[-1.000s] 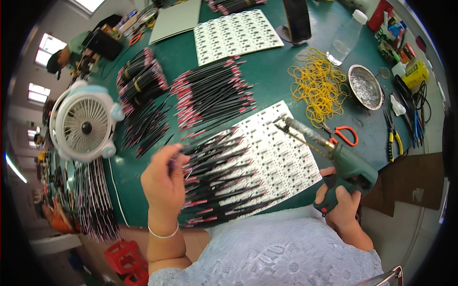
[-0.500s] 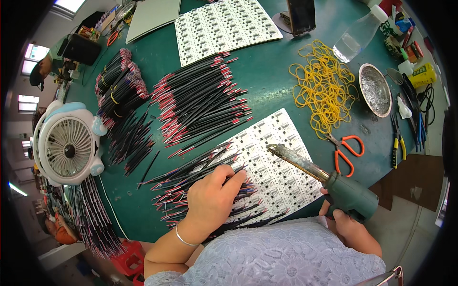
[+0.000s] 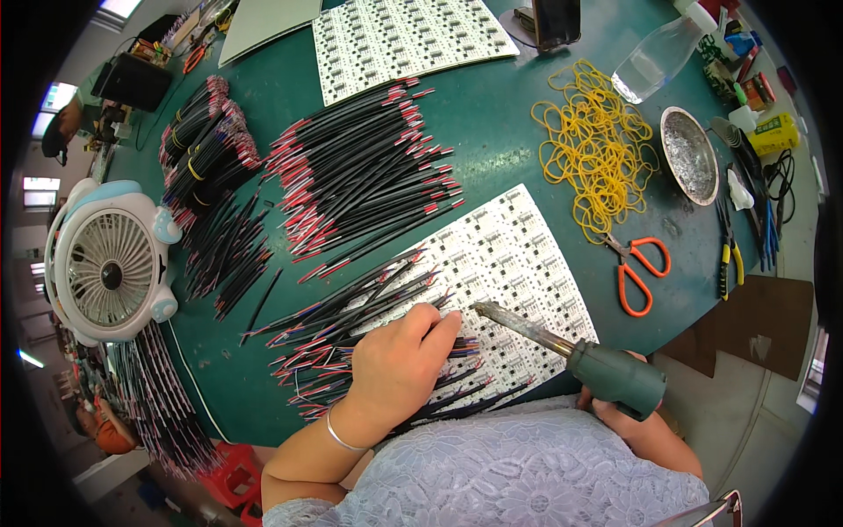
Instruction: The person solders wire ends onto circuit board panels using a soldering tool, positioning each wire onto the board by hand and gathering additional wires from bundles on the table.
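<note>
Many loose wires beside scissors

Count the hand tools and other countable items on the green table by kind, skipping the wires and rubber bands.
Soldering iron: 1
Scissors: 1
Desk fan: 1
Metal dish: 1
Clear bottle: 1
White circuit board sheets: 2
Total: 7

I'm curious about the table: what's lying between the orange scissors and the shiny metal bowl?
In the head view, only bare green table lies between the orange scissors and the metal bowl; the yellow rubber bands sit just left of it.
</note>
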Demonstrator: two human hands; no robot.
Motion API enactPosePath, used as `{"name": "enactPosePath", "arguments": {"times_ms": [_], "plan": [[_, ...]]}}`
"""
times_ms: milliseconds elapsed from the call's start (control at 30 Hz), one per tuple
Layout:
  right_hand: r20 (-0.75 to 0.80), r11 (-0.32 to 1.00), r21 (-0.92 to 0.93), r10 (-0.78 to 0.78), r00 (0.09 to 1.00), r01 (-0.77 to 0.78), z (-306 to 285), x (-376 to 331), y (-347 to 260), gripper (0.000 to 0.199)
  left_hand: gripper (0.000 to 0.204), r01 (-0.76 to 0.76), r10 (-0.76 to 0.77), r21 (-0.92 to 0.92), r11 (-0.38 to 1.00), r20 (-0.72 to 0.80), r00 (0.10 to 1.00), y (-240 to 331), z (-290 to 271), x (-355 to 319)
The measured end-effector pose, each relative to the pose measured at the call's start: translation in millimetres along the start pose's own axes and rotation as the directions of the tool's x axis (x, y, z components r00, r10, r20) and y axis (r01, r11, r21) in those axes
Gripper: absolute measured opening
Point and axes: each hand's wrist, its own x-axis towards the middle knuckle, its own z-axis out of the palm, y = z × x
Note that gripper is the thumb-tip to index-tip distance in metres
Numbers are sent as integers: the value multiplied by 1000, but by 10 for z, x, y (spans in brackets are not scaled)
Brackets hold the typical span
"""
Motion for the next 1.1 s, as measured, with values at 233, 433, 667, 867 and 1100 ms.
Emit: {"name": "enactPosePath", "arguments": {"times_ms": [233,433,667,867,1100], "plan": [[-7,968,-185,-172,985,168,65,30,92,31,29,0,0,3,1000,-2,1000,29,-1,16],[13,965,-221,-139,990,138,70,44,55,30,27,-26,24,36,999,57,998,4,-31,20],[102,850,-453,-250,963,269,26,44,52,28,23,-35,34,14,999,47,998,-9,-25,24],[6,954,-259,-152,988,149,47,38,14,26,27,8,-7,-8,1000,33,999,7,-13,38],[-30,995,-41,-90,995,89,58,-34,81,40,27,-13,14,-7,1000,19,1000,-11,-9,28]]}}
